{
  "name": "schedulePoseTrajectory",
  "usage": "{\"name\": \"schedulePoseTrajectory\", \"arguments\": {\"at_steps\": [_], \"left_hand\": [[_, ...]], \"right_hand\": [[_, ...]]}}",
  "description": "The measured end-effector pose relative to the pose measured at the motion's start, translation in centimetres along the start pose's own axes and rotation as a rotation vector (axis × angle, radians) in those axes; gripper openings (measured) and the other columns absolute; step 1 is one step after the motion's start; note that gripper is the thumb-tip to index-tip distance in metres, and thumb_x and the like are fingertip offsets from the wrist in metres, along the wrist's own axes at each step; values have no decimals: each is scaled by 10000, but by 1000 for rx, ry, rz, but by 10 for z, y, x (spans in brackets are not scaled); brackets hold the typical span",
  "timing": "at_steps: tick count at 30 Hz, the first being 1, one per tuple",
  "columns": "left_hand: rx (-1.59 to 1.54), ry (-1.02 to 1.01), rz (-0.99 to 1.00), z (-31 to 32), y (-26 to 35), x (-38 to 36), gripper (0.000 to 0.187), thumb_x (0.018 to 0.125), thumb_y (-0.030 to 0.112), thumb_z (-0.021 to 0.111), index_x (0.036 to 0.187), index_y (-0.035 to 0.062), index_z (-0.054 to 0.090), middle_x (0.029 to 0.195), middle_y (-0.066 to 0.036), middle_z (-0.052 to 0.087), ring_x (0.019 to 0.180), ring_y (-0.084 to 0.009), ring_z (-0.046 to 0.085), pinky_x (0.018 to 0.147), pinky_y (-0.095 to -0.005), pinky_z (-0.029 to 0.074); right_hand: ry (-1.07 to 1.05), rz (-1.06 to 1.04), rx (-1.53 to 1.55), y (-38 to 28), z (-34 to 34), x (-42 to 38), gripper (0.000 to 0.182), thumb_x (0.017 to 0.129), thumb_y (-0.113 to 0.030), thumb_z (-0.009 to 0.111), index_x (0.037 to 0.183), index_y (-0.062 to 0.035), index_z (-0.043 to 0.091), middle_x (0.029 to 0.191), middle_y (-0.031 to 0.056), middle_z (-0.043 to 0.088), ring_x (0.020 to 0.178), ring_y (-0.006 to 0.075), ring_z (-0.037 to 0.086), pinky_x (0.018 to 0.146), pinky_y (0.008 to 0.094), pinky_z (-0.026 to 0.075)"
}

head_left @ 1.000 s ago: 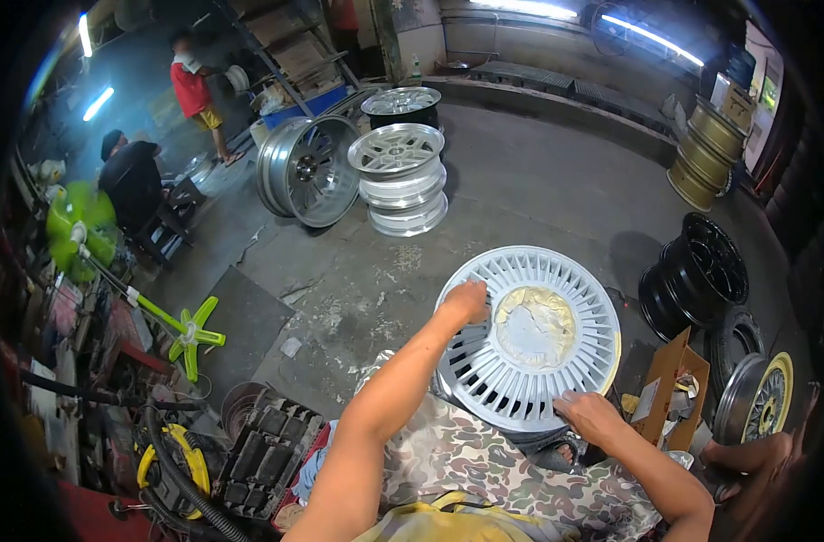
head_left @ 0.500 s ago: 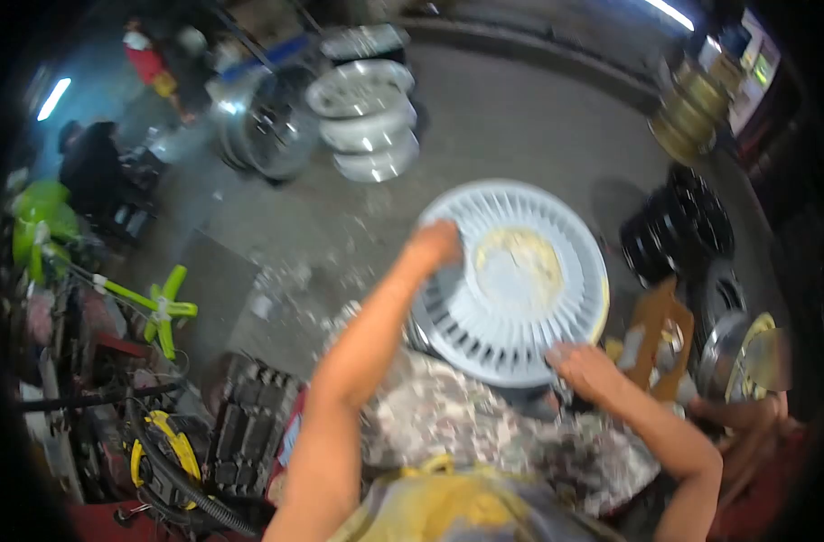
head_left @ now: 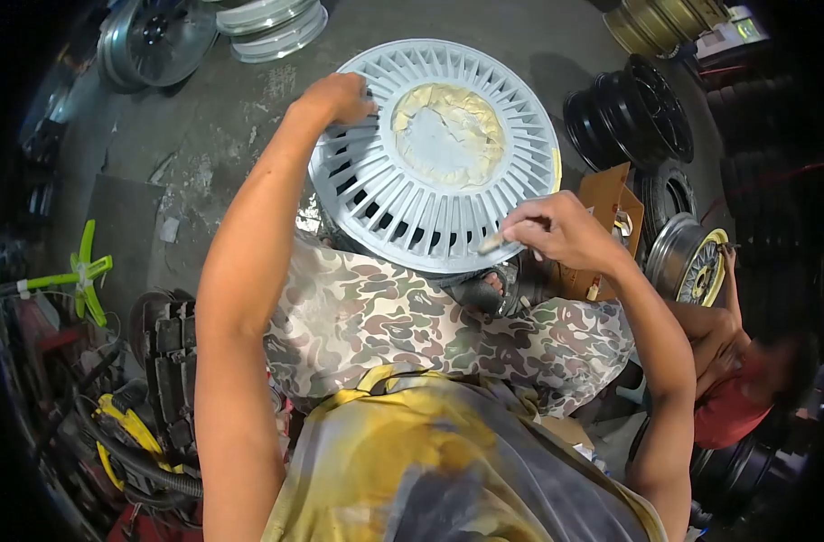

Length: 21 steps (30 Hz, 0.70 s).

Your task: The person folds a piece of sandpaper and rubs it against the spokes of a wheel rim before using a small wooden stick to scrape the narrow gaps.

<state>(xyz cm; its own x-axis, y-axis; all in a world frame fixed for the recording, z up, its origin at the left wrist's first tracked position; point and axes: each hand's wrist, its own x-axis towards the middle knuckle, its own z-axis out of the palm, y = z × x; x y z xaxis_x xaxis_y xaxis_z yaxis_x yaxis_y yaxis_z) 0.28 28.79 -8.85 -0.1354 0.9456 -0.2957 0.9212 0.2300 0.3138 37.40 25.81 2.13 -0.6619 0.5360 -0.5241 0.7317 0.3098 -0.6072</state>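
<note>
A pale grey wheel rim [head_left: 531,135] with many narrow spokes tilts in front of my knees. Yellowish masking material [head_left: 471,113] with a grey coating covers its centre. At the wheel's upper left, my left hand [head_left: 341,98] has its fingers curled over the spokes, their tips partly hidden. My right hand [head_left: 564,233] is closed in a pinch by the lower right edge. A small tan piece [head_left: 491,242] shows at its fingertips against the spokes; its kind I cannot make out.
Black rims [head_left: 629,113] and a cardboard box [head_left: 606,203] stand to the right. Beyond them a person in red [head_left: 733,415] touches another rim [head_left: 692,262]. Silver rims [head_left: 272,27] stand at upper left, a green fan [head_left: 88,271] at left.
My view has tilted down, and the wheel appears higher and larger. My right hand has shifted from the wheel's lower edge to a pinch at its lower right. My left hand stays at the upper left.
</note>
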Motion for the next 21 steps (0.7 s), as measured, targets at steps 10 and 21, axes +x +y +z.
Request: {"name": "schedulePoseTrajectory", "arguments": {"at_steps": [10, 21], "left_hand": [[28, 9, -1, -4, 9, -2, 520, 924, 425, 714, 1200, -15, 730, 1208, -243, 730, 1140, -381, 704, 976, -462, 553], [21, 44, -6, 1, 9, -5, 513, 931, 392, 692, 1260, 0, 711, 1292, -233, 701, 1195, -375, 681, 1019, -453, 538]], "right_hand": [[47, -465, -788, 37, 77, 19, 296, 837, -58, 684, 1111, 13, 596, 1041, 183, 628, 917, 408, 681, 780, 484, 555], [178, -386, -608, 34, 84, 22, 53, 881, -2, 636, 925, 27, 633, 931, 210, 664, 854, 390, 707, 746, 480, 566]]}}
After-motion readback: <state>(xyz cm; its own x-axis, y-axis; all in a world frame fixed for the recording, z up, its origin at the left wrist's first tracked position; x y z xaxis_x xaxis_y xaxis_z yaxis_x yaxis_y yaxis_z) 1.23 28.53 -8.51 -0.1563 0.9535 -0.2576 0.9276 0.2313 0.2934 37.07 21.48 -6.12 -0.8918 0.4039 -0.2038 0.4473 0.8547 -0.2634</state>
